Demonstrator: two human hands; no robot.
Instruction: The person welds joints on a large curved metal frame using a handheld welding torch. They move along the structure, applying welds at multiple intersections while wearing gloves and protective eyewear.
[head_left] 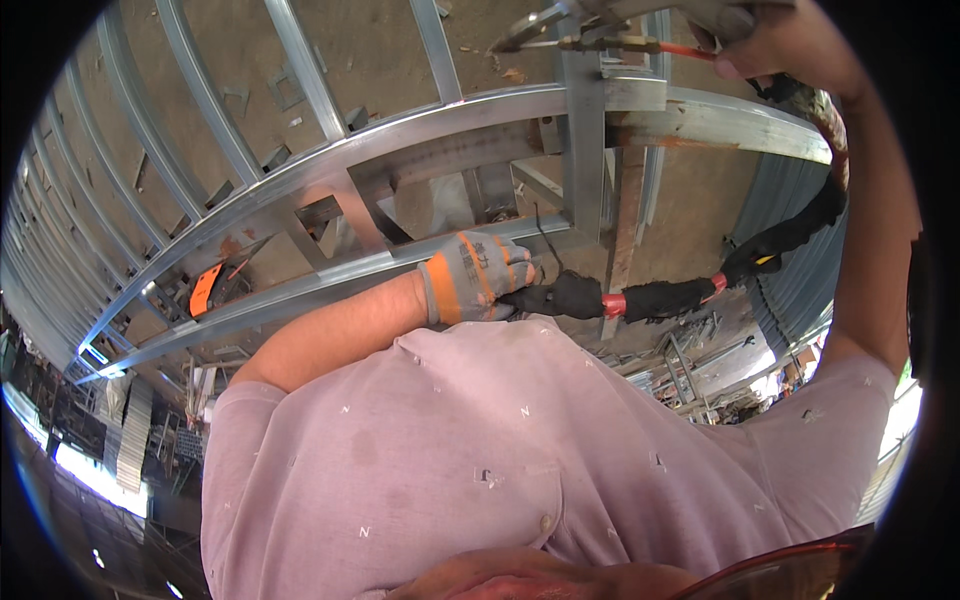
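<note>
My left hand (478, 275), in a grey and orange glove, is closed in front of my chest on the end of a thick black-wrapped cable (660, 300) banded with red tape. A thin dark bent wire (545, 240) stands up beside its fingers. The cable runs right and curves up towards my raised right arm. My bare right hand (800, 55) is closed at the top right on a grey metal tool (690, 12), partly cut off by the picture's edge. Alongside the tool lies a thin rod with a brass-coloured fitting and a red sleeve (685, 50).
A welded steel frame (450, 108) with several long parallel bars spreads across the far side and left. On its lower left rests an orange and black object (207, 290). Metal offcuts (285, 90) litter the brown floor. Corrugated grey sheets (785, 215) lie at the right.
</note>
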